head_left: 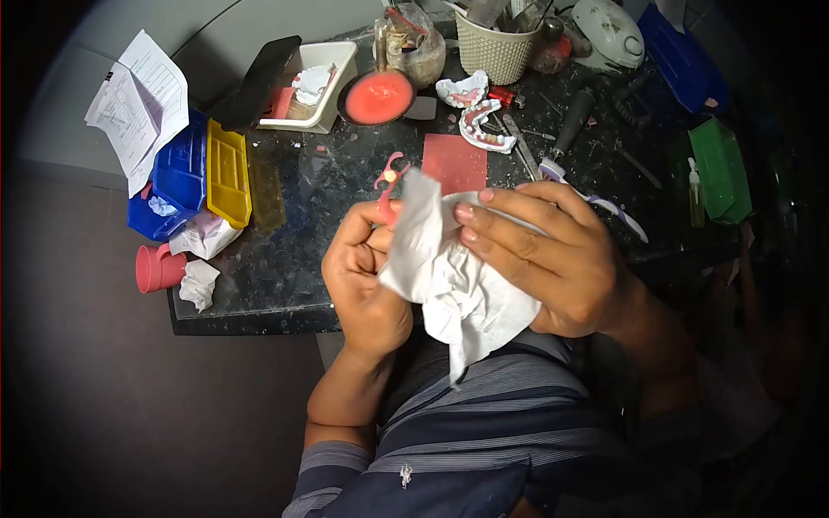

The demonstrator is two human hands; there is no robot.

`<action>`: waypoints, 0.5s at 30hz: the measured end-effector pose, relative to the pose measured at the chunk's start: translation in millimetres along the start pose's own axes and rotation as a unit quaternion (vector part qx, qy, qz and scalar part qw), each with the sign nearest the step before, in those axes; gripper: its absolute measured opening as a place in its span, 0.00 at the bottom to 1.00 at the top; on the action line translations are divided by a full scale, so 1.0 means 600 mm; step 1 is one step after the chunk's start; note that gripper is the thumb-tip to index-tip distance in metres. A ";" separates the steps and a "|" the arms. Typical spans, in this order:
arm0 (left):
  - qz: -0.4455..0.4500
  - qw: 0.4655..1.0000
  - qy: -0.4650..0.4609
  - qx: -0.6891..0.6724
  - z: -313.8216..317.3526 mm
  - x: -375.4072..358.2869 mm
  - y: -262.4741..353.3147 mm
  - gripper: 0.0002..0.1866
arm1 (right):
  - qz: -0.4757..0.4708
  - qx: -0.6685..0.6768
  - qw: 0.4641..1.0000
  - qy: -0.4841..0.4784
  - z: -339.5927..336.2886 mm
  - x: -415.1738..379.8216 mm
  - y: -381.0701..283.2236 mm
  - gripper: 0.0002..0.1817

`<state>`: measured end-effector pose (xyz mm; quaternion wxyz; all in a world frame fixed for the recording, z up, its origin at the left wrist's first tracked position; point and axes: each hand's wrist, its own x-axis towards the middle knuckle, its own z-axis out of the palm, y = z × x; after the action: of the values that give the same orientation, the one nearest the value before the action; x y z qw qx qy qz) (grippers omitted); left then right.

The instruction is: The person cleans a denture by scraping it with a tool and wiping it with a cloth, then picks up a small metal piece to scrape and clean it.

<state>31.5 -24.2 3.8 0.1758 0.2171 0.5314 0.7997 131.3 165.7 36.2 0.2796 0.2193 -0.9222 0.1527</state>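
Note:
My left hand (pixel 367 298) pinches a small pink partial denture (pixel 385 195) with a pale tooth on it. Its lower part is hidden behind the fingers and a crumpled white tissue (pixel 458 289). My right hand (pixel 557 263) is closed on that tissue, its fingers pressing the paper beside the denture. The tissue hangs down between both hands. Just beyond them a pink wax sheet (pixel 455 158) lies on the dark worktop (pixel 294 259). A purple-and-white toothbrush (pixel 620 214) lies partly behind my right hand.
A pan of pink material (pixel 380 97) sits near a white tray (pixel 344 73). Two dental casts (pixel 484 129) lie beside a knife (pixel 521 148) and other tools. Blue and yellow bins (pixel 229 177) and a pink mug (pixel 159 269) stand left; a green bin (pixel 721 173) stands right.

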 end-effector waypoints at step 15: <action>0.016 0.992 -0.084 -0.090 -0.002 -0.003 0.022 0.12 | 0.549 0.166 0.768 0.286 -0.063 -0.110 0.052 0.15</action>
<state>31.9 -30.8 15.4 0.2255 0.2758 0.4373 0.8257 182.3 228.9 22.6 0.3583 -0.3347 -0.7229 0.4867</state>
